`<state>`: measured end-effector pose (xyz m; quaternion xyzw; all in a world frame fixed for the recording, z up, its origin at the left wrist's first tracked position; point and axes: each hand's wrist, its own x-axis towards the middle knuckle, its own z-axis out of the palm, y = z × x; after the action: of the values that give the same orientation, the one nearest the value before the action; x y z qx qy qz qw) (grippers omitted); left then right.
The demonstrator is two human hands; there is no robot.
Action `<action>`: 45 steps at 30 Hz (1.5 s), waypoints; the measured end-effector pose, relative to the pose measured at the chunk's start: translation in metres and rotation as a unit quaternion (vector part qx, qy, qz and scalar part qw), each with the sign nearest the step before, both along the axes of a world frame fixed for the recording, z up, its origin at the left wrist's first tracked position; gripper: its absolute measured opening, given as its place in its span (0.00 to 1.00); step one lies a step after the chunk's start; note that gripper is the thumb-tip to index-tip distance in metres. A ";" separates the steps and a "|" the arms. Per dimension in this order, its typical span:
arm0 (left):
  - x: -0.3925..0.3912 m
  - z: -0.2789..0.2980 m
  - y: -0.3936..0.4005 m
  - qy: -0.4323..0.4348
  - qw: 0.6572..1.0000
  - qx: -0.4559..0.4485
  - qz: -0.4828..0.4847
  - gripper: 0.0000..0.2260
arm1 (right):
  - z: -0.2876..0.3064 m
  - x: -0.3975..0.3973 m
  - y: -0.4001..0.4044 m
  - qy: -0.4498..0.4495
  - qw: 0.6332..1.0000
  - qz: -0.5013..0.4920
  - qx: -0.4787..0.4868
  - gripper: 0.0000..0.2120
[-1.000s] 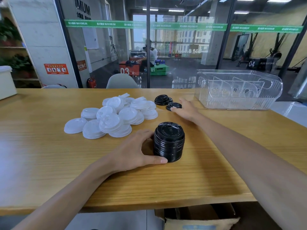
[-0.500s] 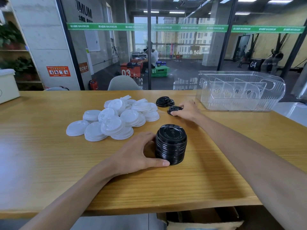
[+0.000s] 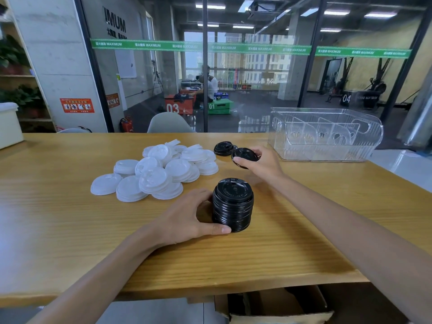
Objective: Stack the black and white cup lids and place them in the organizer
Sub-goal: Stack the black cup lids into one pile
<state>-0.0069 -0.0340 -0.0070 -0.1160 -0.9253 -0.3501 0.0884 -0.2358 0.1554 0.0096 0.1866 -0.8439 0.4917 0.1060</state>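
The left hand (image 3: 187, 218) curled around the black stack (image 3: 233, 204) at the desk (image 3: 70, 230) centre. The right hand (image 3: 264, 163) pinched 1 black lid (image 3: 245, 155) at 12 o'clock. White lids (image 3: 161, 171) lay at 10 o'clock, the clear organizer (image 3: 325, 134) at 2 o'clock.

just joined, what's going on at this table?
A person is sorting cup lids on a wooden table. The left hand holds a tall stack of black lids steady, thumb and fingers curled around its base. The right hand pinches a single black lid, tilted, next to a few more black lids lying behind it. A loose pile of white lids sits unstacked to the left. The clear organizer at the back right holds no lids yet.
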 end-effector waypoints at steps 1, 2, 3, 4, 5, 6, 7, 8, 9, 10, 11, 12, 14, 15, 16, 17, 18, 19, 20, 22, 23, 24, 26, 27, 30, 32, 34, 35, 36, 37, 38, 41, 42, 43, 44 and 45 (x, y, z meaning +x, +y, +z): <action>0.000 0.000 0.000 0.000 1.000 0.001 -0.001 0.25 | 0.004 0.010 0.004 -0.006 1.000 0.002 -0.005 0.28; 0.000 0.000 0.000 0.001 1.000 0.002 -0.001 0.25 | 0.009 0.020 0.007 -0.017 1.000 0.003 -0.015 0.31; 0.001 0.000 0.000 0.002 1.000 0.002 -0.002 0.26 | 0.014 0.030 0.010 -0.028 0.999 0.003 -0.021 0.33; 0.001 0.001 0.000 0.002 1.000 0.003 -0.003 0.26 | 0.020 0.042 0.014 -0.036 0.999 0.005 -0.028 0.35; 0.001 0.001 0.000 0.003 1.000 0.003 -0.004 0.26 | 0.026 0.053 0.016 -0.042 0.999 0.006 -0.030 0.36; 0.002 0.001 0.001 0.004 1.000 0.003 -0.006 0.27 | 0.034 0.068 0.019 -0.049 0.998 0.009 -0.030 0.36; 0.002 0.001 0.001 0.003 1.000 0.004 -0.009 0.27 | 0.039 0.080 0.021 -0.054 0.998 0.012 -0.027 0.36; 0.002 0.002 0.001 0.000 1.000 0.005 -0.010 0.27 | 0.045 0.096 0.022 -0.055 0.998 0.017 -0.026 0.37; 0.002 0.002 0.001 -0.003 1.000 0.004 -0.007 0.28 | 0.049 0.110 0.023 -0.042 0.999 0.022 -0.020 0.36; 0.003 0.003 0.002 -0.005 1.000 0.002 -0.002 0.28 | 0.052 0.126 0.023 -0.020 0.999 0.026 -0.012 0.34; 0.003 0.003 0.002 -0.004 1.000 0.002 0.001 0.28 | 0.053 0.139 0.022 0.004 1.000 0.026 0.006 0.32; 0.003 0.004 0.002 -0.002 1.000 0.006 0.001 0.27 | 0.053 0.152 0.021 0.028 0.999 0.026 0.029 0.31; 0.004 0.004 0.004 0.000 1.000 0.023 -0.002 0.27 | 0.048 0.166 0.017 0.063 0.995 0.023 0.073 0.32; 0.005 0.004 0.004 0.003 0.999 0.031 -0.005 0.26 | 0.043 0.169 0.015 0.073 0.993 0.017 0.090 0.33; 0.006 0.005 0.005 0.005 0.999 0.036 -0.009 0.27 | 0.039 0.171 0.014 0.080 0.991 0.010 0.103 0.34; 0.006 0.005 0.005 0.006 0.999 0.036 -0.012 0.27 | 0.034 0.171 0.013 0.086 0.989 0.003 0.117 0.34; 0.007 0.005 0.005 0.007 0.999 0.035 -0.014 0.28 | 0.030 0.173 0.012 0.090 0.987 -0.004 0.130 0.33; 0.006 0.005 0.005 0.007 0.999 0.034 -0.016 0.28 | 0.026 0.174 0.012 0.094 0.985 -0.009 0.141 0.33; 0.006 0.005 0.005 0.008 0.999 0.035 -0.019 0.28 | 0.024 0.175 0.011 0.097 0.984 -0.016 0.147 0.34; 0.007 0.006 0.006 0.008 0.999 0.038 -0.021 0.28 | 0.023 0.176 0.011 0.104 0.982 -0.027 0.154 0.35; 0.007 0.006 0.006 0.008 0.999 0.038 -0.021 0.28 | 0.022 0.175 0.010 0.109 0.981 -0.031 0.159 0.35; 0.007 0.007 0.007 0.006 0.999 0.039 -0.020 0.27 | 0.022 0.175 0.010 0.111 0.979 -0.034 0.166 0.36; 0.007 0.007 0.007 0.005 0.999 0.040 -0.016 0.26 | 0.021 0.176 0.009 0.116 0.977 -0.035 0.175 0.36; 0.007 0.007 0.007 0.004 0.999 0.039 -0.014 0.26 | 0.021 0.177 0.009 0.118 0.977 -0.033 0.175 0.36; 0.007 0.008 0.008 -0.004 0.999 0.035 -0.008 0.23 | 0.020 0.180 0.010 0.098 0.981 -0.027 0.165 0.36; 0.008 0.008 0.009 -0.006 0.999 0.033 -0.010 0.22 | 0.017 0.182 0.010 0.070 0.986 -0.027 0.146 0.36; 0.008 0.009 0.010 -0.002 0.999 0.032 -0.011 0.22 | 0.012 0.184 0.009 0.022 0.995 -0.010 0.101 0.35; 0.009 0.010 0.010 0.002 0.999 0.030 -0.012 0.23 | 0.009 0.185 0.008 -0.003 0.997 0.004 0.072 0.35; 0.009 0.010 0.010 0.004 1.000 0.027 -0.013 0.23 | 0.007 0.186 0.008 -0.021 0.998 0.014 0.050 0.35; 0.010 0.010 0.010 0.005 1.000 0.024 -0.013 0.23 | 0.005 0.185 0.008 -0.030 0.999 0.018 0.041 0.35; 0.010 0.010 0.010 0.004 1.000 0.023 -0.013 0.24 | 0.005 0.185 0.008 -0.035 0.999 0.021 0.036 0.36; 0.009 0.009 0.011 0.000 1.000 0.025 -0.017 0.23 | 0.004 0.182 0.008 -0.061 0.997 0.041 0.003 0.39; 0.009 0.009 0.011 0.005 1.000 0.023 -0.016 0.23 | 0.005 0.183 0.008 -0.077 0.995 0.054 -0.017 0.41; 0.009 0.009 0.011 0.008 1.000 0.023 -0.012 0.23 | 0.006 0.184 0.010 -0.099 0.992 0.070 -0.037 0.43; 0.009 0.009 0.010 0.007 1.000 0.021 -0.007 0.23 | 0.009 0.185 0.011 -0.124 0.987 0.088 -0.057 0.45; 0.008 0.009 0.009 0.003 1.000 0.017 -0.002 0.23 | 0.011 0.186 0.014 -0.147 0.981 0.103 -0.077 0.46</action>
<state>0.0016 -0.0247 0.0023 -0.1176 -0.9185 -0.3660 0.0927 -0.0500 0.1691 0.0209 0.1898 -0.7860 0.5857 -0.0566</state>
